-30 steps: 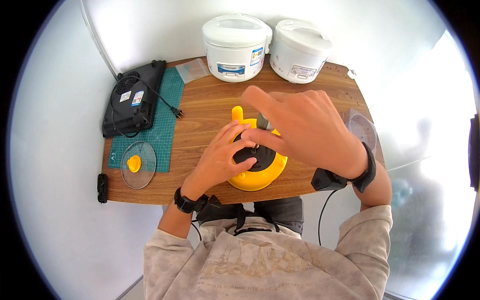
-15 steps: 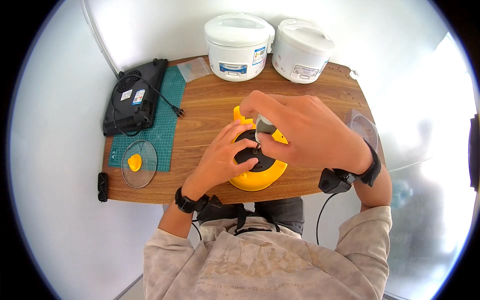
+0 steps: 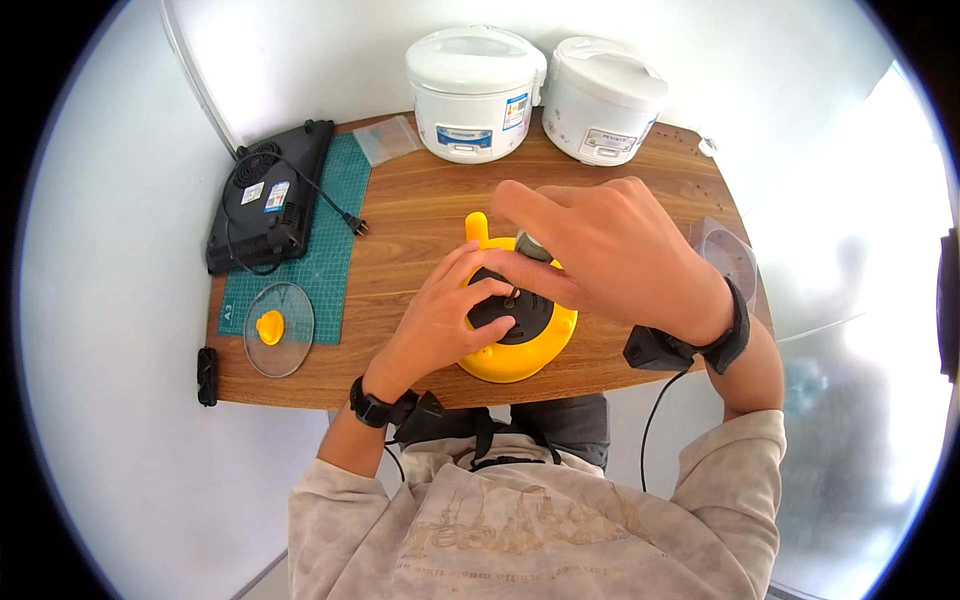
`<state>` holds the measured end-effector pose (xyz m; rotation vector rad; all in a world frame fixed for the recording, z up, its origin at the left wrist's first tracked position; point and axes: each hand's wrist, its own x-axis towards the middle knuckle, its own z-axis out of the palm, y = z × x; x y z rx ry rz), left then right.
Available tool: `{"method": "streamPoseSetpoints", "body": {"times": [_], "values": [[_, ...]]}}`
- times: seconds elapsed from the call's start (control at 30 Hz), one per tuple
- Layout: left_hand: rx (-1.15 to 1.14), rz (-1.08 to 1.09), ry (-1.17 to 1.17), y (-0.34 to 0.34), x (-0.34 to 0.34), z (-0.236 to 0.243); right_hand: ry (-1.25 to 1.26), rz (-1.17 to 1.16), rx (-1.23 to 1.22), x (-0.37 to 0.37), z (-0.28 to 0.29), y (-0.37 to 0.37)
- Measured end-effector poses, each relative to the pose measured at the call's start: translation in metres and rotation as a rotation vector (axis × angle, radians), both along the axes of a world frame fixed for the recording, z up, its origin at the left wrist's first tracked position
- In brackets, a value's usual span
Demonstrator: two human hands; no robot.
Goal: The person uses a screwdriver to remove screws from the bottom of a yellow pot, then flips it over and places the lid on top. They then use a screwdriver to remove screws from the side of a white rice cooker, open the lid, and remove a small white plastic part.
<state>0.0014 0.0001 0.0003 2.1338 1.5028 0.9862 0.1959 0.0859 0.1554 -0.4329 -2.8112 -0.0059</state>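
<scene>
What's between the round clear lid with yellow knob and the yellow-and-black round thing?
In the head view: some green mat, bare brown wooden tabletop, then the left hand.

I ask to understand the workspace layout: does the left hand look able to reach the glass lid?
Probably yes: nothing appears to stand between the left hand and the glass lid, and nothing covers the lid. However, the hand rests on the yellow appliance and would have to leave it.

Two white rounded rice cookers at the far edge of the brown worktop; one green rectangular mat, one black appliance, one clear round lid near its left edge; one round yellow-and-black appliance.
</scene>
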Motion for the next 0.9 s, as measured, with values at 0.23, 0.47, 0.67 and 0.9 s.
{"method": "streamPoseSetpoints", "body": {"times": [0.23, 0.47, 0.67, 0.9], "values": [[0.032, 0.004, 0.017, 0.000, 0.001, -0.002, 0.118, 0.095, -0.138, 0.002, -0.006, 0.004], [0.048, 0.004, 0.035, 0.000, 0.001, -0.001, 0.165, 0.135, -0.173, 0.002, -0.009, 0.006], [0.024, 0.024, 0.042, -0.001, 0.001, 0.000, 0.126, 0.074, -0.242, 0.004, -0.004, 0.008], [0.069, 0.022, 0.005, 0.000, 0.003, -0.001, 0.238, 0.165, -0.230, 0.003, -0.010, 0.009]]}}
